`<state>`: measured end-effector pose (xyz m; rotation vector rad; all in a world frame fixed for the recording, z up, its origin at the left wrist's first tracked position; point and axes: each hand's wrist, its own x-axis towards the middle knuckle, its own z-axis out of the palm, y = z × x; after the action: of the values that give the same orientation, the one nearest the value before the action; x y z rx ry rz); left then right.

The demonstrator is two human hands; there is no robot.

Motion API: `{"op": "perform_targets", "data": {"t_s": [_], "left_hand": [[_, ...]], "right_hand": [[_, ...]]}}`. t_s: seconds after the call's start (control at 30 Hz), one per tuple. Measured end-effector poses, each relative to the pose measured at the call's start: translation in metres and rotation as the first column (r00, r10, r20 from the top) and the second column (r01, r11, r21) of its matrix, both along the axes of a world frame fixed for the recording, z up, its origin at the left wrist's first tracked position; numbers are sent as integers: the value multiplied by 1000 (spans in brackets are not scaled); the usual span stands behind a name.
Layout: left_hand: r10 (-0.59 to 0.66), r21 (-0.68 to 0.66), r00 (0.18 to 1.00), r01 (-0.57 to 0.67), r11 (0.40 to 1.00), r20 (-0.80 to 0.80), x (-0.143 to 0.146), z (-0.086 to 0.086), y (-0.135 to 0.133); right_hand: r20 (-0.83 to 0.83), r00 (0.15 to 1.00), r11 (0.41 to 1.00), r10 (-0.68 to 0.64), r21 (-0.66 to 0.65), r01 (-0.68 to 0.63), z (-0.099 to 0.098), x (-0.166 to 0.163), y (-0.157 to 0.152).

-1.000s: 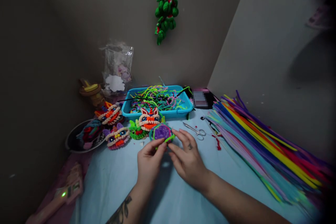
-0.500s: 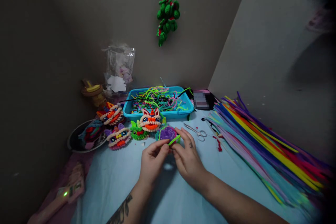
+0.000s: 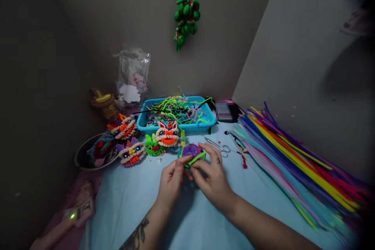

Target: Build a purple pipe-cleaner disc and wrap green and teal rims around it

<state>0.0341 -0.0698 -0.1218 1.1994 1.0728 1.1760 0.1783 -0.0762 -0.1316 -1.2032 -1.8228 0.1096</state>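
Observation:
Between my hands is a round pipe-cleaner piece (image 3: 191,150), a purple coil with pink and blue-green at its edge and a bright green strip along its near side. My left hand (image 3: 172,177) pinches its near left edge, with the index finger lying along the green strip. My right hand (image 3: 213,174) holds the right side, thumb and fingers curved round the green strip. Fingers hide the underside of the piece. Just beyond and to the left sit a lion-head figure (image 3: 168,134) in orange and cream and a green figure (image 3: 154,146).
A blue tray (image 3: 175,128) of pipe-cleaner offcuts stands at the back. Scissors (image 3: 224,149) lie right of my hands, near a long bundle of coloured pipe cleaners (image 3: 281,156). Left are another lion head (image 3: 132,153), a bowl (image 3: 80,162) and a pink device (image 3: 83,207) with a green light.
The piece has shifted slightly right and toward me. My left index finger now reaches along the green strip, and my right index finger has lifted away from the piece's top edge.

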Motion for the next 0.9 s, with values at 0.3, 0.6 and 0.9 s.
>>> {"op": "perform_targets", "data": {"t_s": [0.3, 0.6, 0.9], "left_hand": [[51, -11, 995, -50, 999, 85, 1, 3, -1], [130, 53, 991, -127, 990, -44, 4, -4, 1], [166, 219, 960, -116, 969, -225, 7, -5, -3]], "right_hand": [[-136, 990, 999, 48, 4, -48, -3, 1, -6], [-56, 995, 984, 83, 162, -73, 1, 4, -7], [12, 902, 883, 432, 199, -426, 7, 4, -13]]}}
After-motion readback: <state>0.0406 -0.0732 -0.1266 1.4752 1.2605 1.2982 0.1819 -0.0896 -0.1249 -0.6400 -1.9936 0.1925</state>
